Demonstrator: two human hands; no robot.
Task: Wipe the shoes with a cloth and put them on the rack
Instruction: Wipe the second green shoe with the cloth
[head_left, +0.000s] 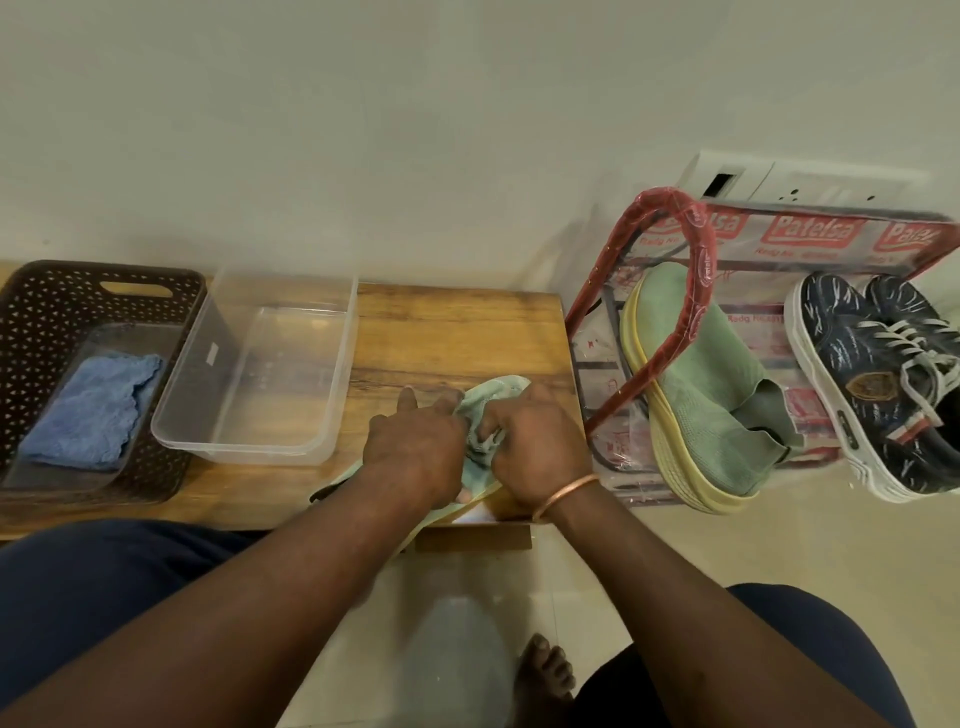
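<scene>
A pale green knit shoe (500, 388) with a yellow sole lies on the wooden table (457, 332), toe pointing away from me. My left hand (415, 447) presses down on its upper and holds it. My right hand (535, 447), a copper bangle on its wrist, is closed on a crumpled pale teal cloth (482, 453) against the shoe; the hands hide most of both. To the right stands the red-framed rack (696, 270), still wrapped in printed plastic. On it rest the matching green shoe (711, 395) and a pair of dark blue sneakers (878, 384).
A clear plastic tub (260, 364) sits left of my hands. Beyond it, a brown perforated basket (47, 312) holds a folded blue cloth (93, 410). A wall socket panel (810, 182) is behind the rack. My knees and a bare foot (545, 670) are below, on the tiled floor.
</scene>
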